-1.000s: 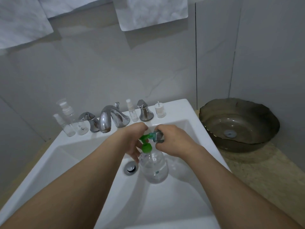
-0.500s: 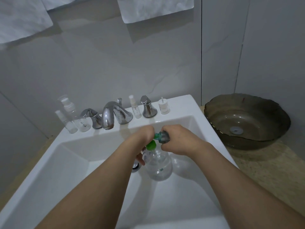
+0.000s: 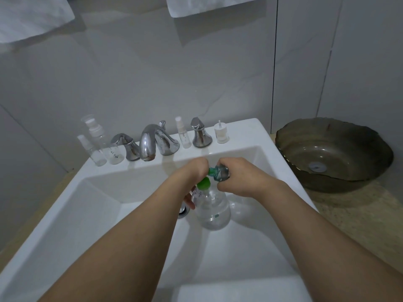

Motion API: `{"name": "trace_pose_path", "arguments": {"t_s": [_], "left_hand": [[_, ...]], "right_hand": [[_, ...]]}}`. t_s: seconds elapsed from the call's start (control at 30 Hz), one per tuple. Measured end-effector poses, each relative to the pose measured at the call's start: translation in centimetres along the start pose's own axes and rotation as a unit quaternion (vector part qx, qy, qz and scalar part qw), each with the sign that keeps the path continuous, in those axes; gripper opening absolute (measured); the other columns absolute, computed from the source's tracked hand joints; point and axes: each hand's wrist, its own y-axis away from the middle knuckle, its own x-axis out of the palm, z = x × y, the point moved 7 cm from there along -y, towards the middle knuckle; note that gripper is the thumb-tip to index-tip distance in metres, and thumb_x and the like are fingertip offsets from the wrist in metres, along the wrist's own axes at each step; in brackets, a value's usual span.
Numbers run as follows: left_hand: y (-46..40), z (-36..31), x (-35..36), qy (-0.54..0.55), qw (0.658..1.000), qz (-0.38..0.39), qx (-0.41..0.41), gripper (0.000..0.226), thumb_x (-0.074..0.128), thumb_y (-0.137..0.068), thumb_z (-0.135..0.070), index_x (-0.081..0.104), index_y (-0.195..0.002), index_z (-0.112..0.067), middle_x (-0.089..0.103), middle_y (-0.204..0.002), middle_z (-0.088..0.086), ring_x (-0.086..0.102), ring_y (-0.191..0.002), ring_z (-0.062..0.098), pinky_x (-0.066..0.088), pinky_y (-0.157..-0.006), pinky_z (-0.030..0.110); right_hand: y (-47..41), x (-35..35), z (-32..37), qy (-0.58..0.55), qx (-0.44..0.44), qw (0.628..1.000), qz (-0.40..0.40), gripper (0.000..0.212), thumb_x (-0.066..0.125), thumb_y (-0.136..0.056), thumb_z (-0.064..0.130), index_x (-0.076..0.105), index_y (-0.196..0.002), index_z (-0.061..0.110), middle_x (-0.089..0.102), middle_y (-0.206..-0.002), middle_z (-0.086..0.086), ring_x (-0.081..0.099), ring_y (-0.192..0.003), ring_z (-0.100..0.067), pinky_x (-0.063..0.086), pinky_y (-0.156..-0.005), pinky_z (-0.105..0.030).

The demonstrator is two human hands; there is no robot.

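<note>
Over the white sink point(image 3: 72, 216) both arms reach in. The left hand point(image 3: 193, 172) is curled round the neck of a clear bottle point(image 3: 213, 207), just under its green pump top point(image 3: 204, 184), and the bottle sits low in the basin, right beside the metal drain point(image 3: 183, 211). The right hand point(image 3: 243, 178) is wrapped round a small bottle point(image 3: 220, 172), held on its side with its teal neck pointing at the pump top, the two nearly meeting; whether they touch I cannot tell. On the back ledge stands a chrome faucet point(image 3: 150, 142) between two chrome handles point(image 3: 127, 147), with two clear spray bottles point(image 3: 99, 141) to the left of it. A slim spray bottle point(image 3: 182, 132) sits between the spout and the right handle, and a small white-capped jar point(image 3: 221, 135) stands at the far right. Beyond the sink's right edge, a brownish glass basin point(image 3: 305, 136) with a wavy rim rests on a speckled beige counter point(image 3: 359, 216). The wall point(image 3: 141, 73) is pale grey veined tile, and white towels point(image 3: 214, 5) hang along the top, throwing soft shadows in the dim light.
</note>
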Motion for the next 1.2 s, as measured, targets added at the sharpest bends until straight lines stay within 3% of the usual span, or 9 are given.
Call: {"name": "trace_pose_path", "arguments": {"t_s": [0.13, 0.33, 0.5, 0.63, 0.73, 0.9, 1.1, 1.2], "left_hand": [[-0.2, -0.1, 0.0, -0.009, 1.0, 0.0, 0.009, 0.037, 0.03, -0.102, -0.032, 0.048, -0.114, -0.002, 0.05, -0.112, 0.019, 0.056, -0.103, 0.046, 0.055, -0.057, 0.051], [-0.7, 0.1, -0.2, 0.002, 1.0, 0.008, 0.007, 0.04, 0.029, -0.101, -0.041, 0.047, -0.112, -0.007, 0.051, -0.101, 0.016, 0.056, -0.096, 0.045, 0.056, -0.056, 0.049], [-0.9, 0.0, -0.9, 0.044, 0.997, 0.055, -0.02, 0.068, 0.026, -0.097, -0.061, 0.047, -0.124, -0.001, 0.055, -0.123, 0.026, 0.056, -0.107, 0.056, 0.057, -0.067, 0.065], [-0.4, -0.2, -0.9, 0.054, 0.995, 0.08, -0.023, 0.085, 0.024, -0.093, -0.074, 0.043, -0.138, -0.004, 0.051, -0.134, 0.028, 0.049, -0.121, 0.057, 0.053, -0.064, 0.068], [-0.4, -0.3, -0.8, 0.057, 0.995, 0.081, -0.022, 0.091, 0.025, -0.089, -0.079, 0.043, -0.141, -0.006, 0.051, -0.133, 0.027, 0.049, -0.121, 0.057, 0.052, -0.061, 0.071], [-0.1, -0.3, -0.7, 0.023, 0.998, 0.054, -0.024, 0.064, 0.029, -0.097, -0.063, 0.043, -0.121, -0.005, 0.053, -0.124, 0.027, 0.053, -0.113, 0.058, 0.056, -0.07, 0.064], [-0.6, -0.7, -0.4, -0.014, 0.999, 0.046, -0.008, 0.053, 0.032, -0.098, -0.047, 0.052, -0.112, 0.0, 0.059, -0.114, 0.027, 0.063, -0.092, 0.053, 0.058, -0.058, 0.051], [-0.5, -0.8, -0.9, -0.024, 0.999, 0.002, 0.024, 0.043, 0.031, -0.1, -0.032, 0.052, -0.106, 0.004, 0.057, -0.105, 0.025, 0.063, -0.091, 0.049, 0.059, -0.074, 0.054]], "right_hand": [[-0.1, 0.2, -0.2, 0.0, 0.0, 1.0, 0.007, 0.027, 0.068, -0.076, 0.018, 0.057, -0.101, 0.018, 0.058, -0.091, 0.001, 0.058, -0.083, -0.02, 0.05, -0.07, -0.033], [0.0, -0.1, -0.5, -0.009, 0.001, 1.0, -0.002, 0.019, 0.071, -0.074, 0.02, 0.061, -0.09, 0.02, 0.058, -0.084, 0.005, 0.058, -0.078, -0.019, 0.048, -0.067, -0.032], [0.1, -0.6, -0.1, -0.01, -0.008, 1.0, -0.021, 0.019, 0.071, -0.075, 0.021, 0.061, -0.091, 0.023, 0.059, -0.085, 0.006, 0.059, -0.079, -0.018, 0.049, -0.068, -0.032], [0.2, -1.1, 0.5, 0.027, -0.028, 0.998, -0.054, 0.016, 0.069, -0.075, 0.022, 0.057, -0.085, 0.023, 0.058, -0.081, 0.006, 0.057, -0.076, -0.019, 0.044, -0.062, -0.029], [0.3, -1.2, 0.7, 0.034, -0.036, 0.997, -0.06, 0.016, 0.068, -0.076, 0.021, 0.057, -0.087, 0.023, 0.058, -0.081, 0.007, 0.057, -0.076, -0.018, 0.042, -0.06, -0.028], [0.3, -1.2, 0.6, 0.041, -0.034, 0.997, -0.059, 0.018, 0.067, -0.076, 0.022, 0.051, -0.08, 0.027, 0.054, -0.078, 0.007, 0.055, -0.074, -0.018, 0.035, -0.054, -0.027], [0.1, -1.1, 0.1, 0.028, -0.015, 0.998, -0.048, 0.018, 0.067, -0.076, 0.019, 0.051, -0.082, 0.026, 0.054, -0.078, 0.009, 0.054, -0.073, -0.016, 0.034, -0.053, -0.026], [-0.1, -0.9, -0.1, 0.03, -0.011, 0.999, -0.044, 0.016, 0.067, -0.076, 0.019, 0.053, -0.084, 0.024, 0.057, -0.081, 0.006, 0.056, -0.074, -0.017, 0.041, -0.056, -0.029]]}}
